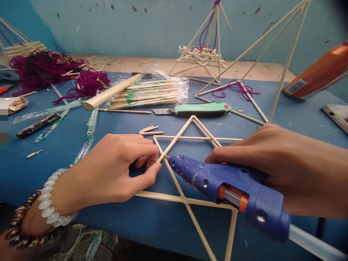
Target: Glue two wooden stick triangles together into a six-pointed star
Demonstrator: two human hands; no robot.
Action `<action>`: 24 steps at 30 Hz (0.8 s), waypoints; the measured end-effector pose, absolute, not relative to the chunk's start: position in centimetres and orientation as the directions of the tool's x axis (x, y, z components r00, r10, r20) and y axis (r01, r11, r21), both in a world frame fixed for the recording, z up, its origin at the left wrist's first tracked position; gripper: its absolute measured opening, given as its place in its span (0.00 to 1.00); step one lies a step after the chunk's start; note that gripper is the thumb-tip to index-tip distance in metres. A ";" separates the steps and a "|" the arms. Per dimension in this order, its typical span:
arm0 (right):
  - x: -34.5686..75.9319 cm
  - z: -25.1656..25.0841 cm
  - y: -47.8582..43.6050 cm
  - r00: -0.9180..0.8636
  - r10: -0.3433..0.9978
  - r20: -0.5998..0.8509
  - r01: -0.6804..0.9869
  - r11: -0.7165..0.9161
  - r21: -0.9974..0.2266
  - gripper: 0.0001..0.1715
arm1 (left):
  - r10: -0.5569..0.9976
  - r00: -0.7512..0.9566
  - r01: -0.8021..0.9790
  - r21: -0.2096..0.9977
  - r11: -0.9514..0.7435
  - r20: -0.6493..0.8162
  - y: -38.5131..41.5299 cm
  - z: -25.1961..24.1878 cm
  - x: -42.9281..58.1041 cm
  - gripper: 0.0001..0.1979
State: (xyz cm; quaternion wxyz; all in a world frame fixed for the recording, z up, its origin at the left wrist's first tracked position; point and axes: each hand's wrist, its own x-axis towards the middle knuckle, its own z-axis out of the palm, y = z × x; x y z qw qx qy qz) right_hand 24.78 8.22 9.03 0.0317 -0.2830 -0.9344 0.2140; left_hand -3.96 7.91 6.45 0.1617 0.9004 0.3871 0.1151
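My right hand (274, 163) grips a blue hot glue gun (201, 174), its nozzle at a crossing of thin wooden sticks. A clear glue stick (312, 239) sticks out of the gun's rear. With thumb and fingers closed, my left hand (116, 166) pinches a stick of the star-shaped wooden frame (174, 174) right beside that crossing. The frame lies partly on the table and reaches past its front edge. Whether the nozzle touches the wood I cannot tell. Short stick pieces (150, 131) lie just behind the frame.
A green utility knife (202, 108), blade out, lies behind the frame near packaged sticks (149, 92) and a thick wooden rod (108, 92). Purple yarn (46, 72) is heaped at left, beside a black marker (38, 125). Stick pyramids (217, 40) and an orange bottle (318, 72) stand behind.
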 end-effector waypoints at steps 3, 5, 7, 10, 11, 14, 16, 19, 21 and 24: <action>24.7 9.4 8.3 -0.856 0.508 -0.096 0.504 0.778 -0.375 0.06 | 0.731 0.677 0.656 0.384 -0.650 0.083 7.9 6.6 -3.9 0.13; 24.7 9.5 8.3 -0.864 0.495 -0.098 0.493 0.788 -0.367 0.07 | 0.730 0.678 0.654 0.387 -0.650 0.081 7.9 6.6 -3.9 0.13; 24.7 9.5 8.3 -0.865 0.496 -0.079 0.489 0.795 -0.360 0.08 | 0.730 0.679 0.653 0.388 -0.650 0.082 7.9 6.6 -3.9 0.13; 24.8 9.1 8.3 -0.865 0.500 -0.040 0.483 0.807 -0.340 0.11 | 0.731 0.678 0.655 0.385 -0.650 0.082 7.9 6.6 -3.9 0.14; 24.8 8.9 8.4 -0.868 0.496 -0.030 0.476 0.812 -0.337 0.10 | 0.732 0.677 0.657 0.383 -0.650 0.081 7.8 6.6 -4.0 0.14; 24.9 8.5 8.5 -0.871 0.489 0.039 0.449 0.826 -0.341 0.10 | 0.735 0.674 0.661 0.382 -0.645 0.074 7.8 6.6 -4.0 0.13; 24.9 8.4 8.5 -0.874 0.485 0.040 0.449 0.835 -0.318 0.11 | 0.737 0.672 0.664 0.385 -0.640 0.067 7.8 6.6 -4.1 0.13; 24.9 8.5 8.5 -0.873 0.487 -0.007 0.472 0.843 -0.257 0.13 | 0.746 0.663 0.672 0.388 -0.631 0.067 7.8 6.6 -4.1 0.13; 25.0 8.6 8.4 -0.869 0.495 0.005 0.480 0.845 -0.234 0.13 | 0.751 0.657 0.674 0.390 -0.628 0.074 7.8 6.6 -4.1 0.13; 25.0 8.5 8.3 -0.864 0.504 0.025 0.486 0.845 -0.222 0.12 | 0.750 0.656 0.672 0.391 -0.629 0.082 7.8 6.6 -4.1 0.13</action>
